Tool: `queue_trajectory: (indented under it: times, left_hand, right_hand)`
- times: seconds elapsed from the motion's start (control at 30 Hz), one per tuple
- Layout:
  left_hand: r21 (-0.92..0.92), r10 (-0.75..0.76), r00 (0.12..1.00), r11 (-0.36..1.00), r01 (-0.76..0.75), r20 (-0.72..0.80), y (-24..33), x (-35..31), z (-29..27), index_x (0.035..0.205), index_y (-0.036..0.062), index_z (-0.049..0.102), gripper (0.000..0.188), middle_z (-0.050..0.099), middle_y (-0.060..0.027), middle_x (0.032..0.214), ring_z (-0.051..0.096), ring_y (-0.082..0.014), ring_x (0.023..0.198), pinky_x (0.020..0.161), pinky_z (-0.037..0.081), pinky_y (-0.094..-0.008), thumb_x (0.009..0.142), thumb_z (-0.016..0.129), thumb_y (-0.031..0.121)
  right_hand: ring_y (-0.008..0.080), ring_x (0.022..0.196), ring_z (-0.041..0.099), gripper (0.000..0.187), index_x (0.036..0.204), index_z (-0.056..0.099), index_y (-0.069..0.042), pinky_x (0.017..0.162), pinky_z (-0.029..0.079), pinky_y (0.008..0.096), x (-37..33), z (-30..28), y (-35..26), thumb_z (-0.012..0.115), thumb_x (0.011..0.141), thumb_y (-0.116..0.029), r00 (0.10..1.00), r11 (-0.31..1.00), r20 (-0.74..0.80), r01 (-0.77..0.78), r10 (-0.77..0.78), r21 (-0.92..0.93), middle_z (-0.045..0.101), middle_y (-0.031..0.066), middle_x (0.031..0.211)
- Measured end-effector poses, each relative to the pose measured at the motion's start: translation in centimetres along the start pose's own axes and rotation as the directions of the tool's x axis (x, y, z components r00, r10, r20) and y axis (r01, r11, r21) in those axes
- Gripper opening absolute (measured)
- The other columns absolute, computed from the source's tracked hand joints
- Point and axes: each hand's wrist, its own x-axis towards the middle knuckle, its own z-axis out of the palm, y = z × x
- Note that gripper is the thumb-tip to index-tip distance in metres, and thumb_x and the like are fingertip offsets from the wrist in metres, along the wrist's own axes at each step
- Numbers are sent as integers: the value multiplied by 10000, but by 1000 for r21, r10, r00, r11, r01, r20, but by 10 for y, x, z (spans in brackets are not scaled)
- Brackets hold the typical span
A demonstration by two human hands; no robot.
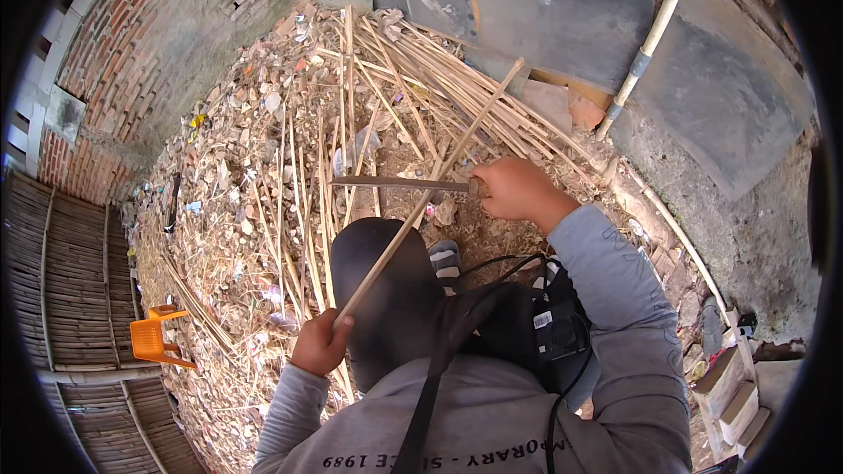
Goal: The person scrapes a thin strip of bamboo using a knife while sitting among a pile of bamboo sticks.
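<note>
My left hand (323, 342) is closed round the near end of a long bamboo strip (483, 117), which slants up and away to the right across my front. In my right hand (520, 191) is the handle of a long knife (386, 182), its dark, straight blade pointing left. The blade crosses the strip at about mid-length; whether they touch I cannot tell. Most of the handle is hidden by my fingers. Beyond the knife, a heap of long, pale bamboo strips (448, 70) lies on the ground.
More bamboo strips (303, 211) lie to the left over ground littered with chips and scraps. An orange plastic chair (151, 340) stands at far left by a bamboo-slat wall (79, 272). A white pipe (654, 39) rises at the right. A black device (560, 333) with a cable rests at my right side.
</note>
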Motion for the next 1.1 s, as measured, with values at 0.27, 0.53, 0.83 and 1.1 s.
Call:
queue_trajectory:
  times: [0.27, 0.53, 0.83, 1.1]
  left_hand:
    - [143, 47, 991, 989, -28, -126, -6, 2, 22, 892, 11, 570, 286, 607, -258, 630, 622, -491, 621, 557, 479, -577, 991, 597, 279]
    - [181, 18, 990, 983, 8, -139, -16, -2, 27, 911, 12, 579, 280, 618, -260, 640, 633, -480, 616, 540, 483, -567, 981, 615, 281]
    - [214, 42, 984, 977, -4, -175, -17, 2, 24, 921, 20, 574, 278, 615, -249, 636, 630, -467, 601, 527, 481, -558, 982, 618, 287]
    - [151, 81, 991, 986, -64, -108, -7, 16, 4, 869, 24, 563, 300, 609, -248, 636, 631, -461, 612, 538, 473, -553, 995, 604, 293]
  right_hand:
    - [423, 842, 669, 323, 1050, 692, -73, 742, 537, 496, 13, -3, 10, 680, 743, -172, 995, 983, 35, -102, 98, 151, 688, 196, 845]
    - [419, 788, 666, 203, 951, 679, -93, 713, 528, 518, 12, 14, -11, 686, 777, -195, 998, 994, 66, -26, 19, 106, 687, 169, 817]
    - [414, 861, 671, 262, 974, 682, -63, 778, 529, 517, 9, -6, -26, 695, 741, -181, 998, 1000, 64, 13, -14, 14, 698, 188, 876]
    - [404, 913, 687, 275, 1024, 697, -78, 809, 545, 515, 19, 2, 12, 696, 780, -204, 968, 966, -22, -248, 250, 72, 706, 205, 945]
